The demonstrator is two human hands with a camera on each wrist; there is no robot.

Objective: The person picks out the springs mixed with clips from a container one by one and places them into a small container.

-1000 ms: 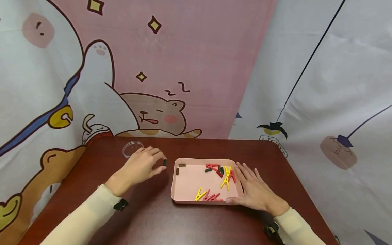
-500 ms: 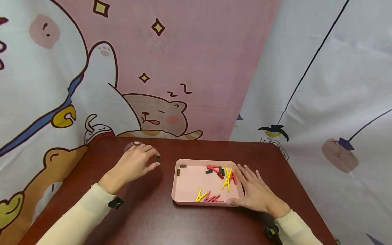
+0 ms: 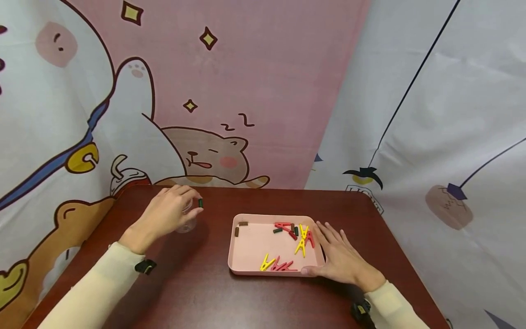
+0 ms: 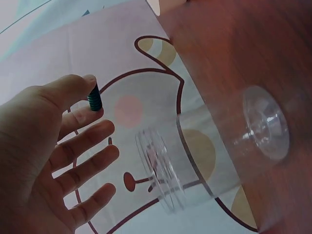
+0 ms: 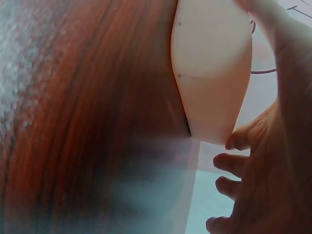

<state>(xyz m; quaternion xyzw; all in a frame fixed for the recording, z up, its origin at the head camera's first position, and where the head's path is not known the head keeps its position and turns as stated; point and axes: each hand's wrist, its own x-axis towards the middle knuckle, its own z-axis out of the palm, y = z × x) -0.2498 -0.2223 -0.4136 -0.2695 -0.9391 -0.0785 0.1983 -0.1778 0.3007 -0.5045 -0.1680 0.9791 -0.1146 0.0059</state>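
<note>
Our left hand (image 3: 166,212) pinches a green spring (image 4: 94,99) between thumb and index finger, left of the tray (image 3: 256,244), near a clear container (image 4: 209,146). Our right hand (image 3: 344,258) is wide, touching the tray's right side. Red clips (image 3: 293,236), yellow clips (image 3: 264,266) inside the tray.

left hand (image 3: 164,214): thumb and forefinger pinching, other fingers extended | right hand (image 3: 344,261): fingers apart, thumb out

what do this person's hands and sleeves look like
The left hand and right hand are bare, without gloves. The left sleeve and right sleeve are long and cream-coloured, reaching the wrists. A dark left wrist device and right wrist device show by the cuffs, any markings unreadable.
</note>
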